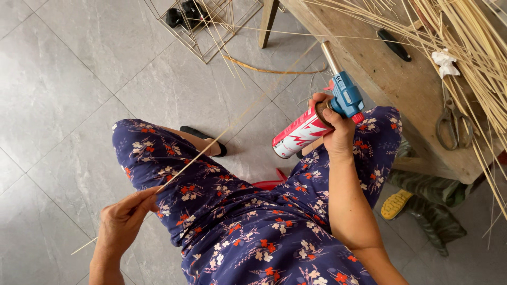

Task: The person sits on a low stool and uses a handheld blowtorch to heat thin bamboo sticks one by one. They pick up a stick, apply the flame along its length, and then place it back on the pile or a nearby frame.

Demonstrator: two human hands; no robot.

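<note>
My left hand point(122, 220) pinches a long thin bamboo strip point(211, 145) low at the left; the strip slants up and to the right over my lap, toward the torch nozzle. My right hand point(335, 126) grips a blowtorch point(322, 113): a red and white gas canister with a blue head and a metal nozzle that points up and away. No flame shows at the nozzle. I sit in a dark blue flowered dress point(248, 221), with one black shoe point(203, 140) on the grey tiled floor.
A wooden workbench point(401, 89) at the right carries a bundle of bamboo strips point(470, 47), scissors point(453, 122), a black-handled tool point(393, 45) and a crumpled white scrap point(444, 62). A wire frame point(203, 26) stands on the floor at the top. A yellow shoe point(395, 204) lies under the bench.
</note>
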